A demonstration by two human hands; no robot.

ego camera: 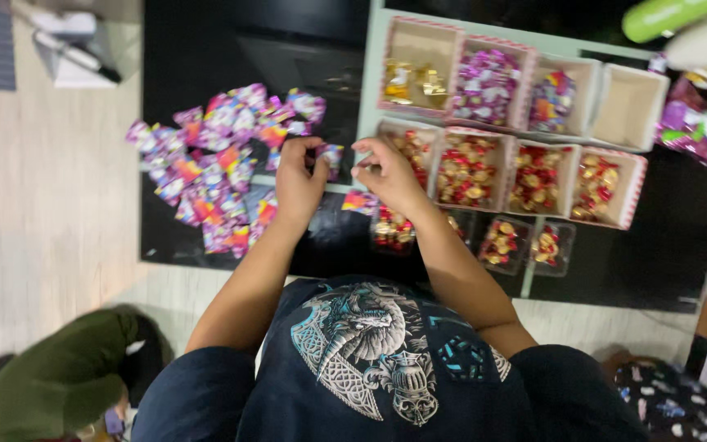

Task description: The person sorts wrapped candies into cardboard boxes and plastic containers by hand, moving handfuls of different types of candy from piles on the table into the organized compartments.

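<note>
While both hands meet above the black bench [206, 49], left hand [299, 182] fingers pinch a purple sweet packet [331, 155]; right hand [390, 173] fingers curled closed, contents unclear; packet pile [218, 160] alongside.

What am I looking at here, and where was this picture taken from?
There is no machine here: a person works with two bare hands, and the single picture comes from a camera worn on their head, looking straight down past their dark printed shirt. On the black tabletop lies a loose heap of small pink and purple wrapped sweets. To the right stand open cardboard boxes; several hold red and gold wrapped sweets, one holds pink ones, one looks empty. The left hand pinches one small pink wrapped sweet. The right hand is curled beside it; whether it holds anything is too blurred to tell.
</note>
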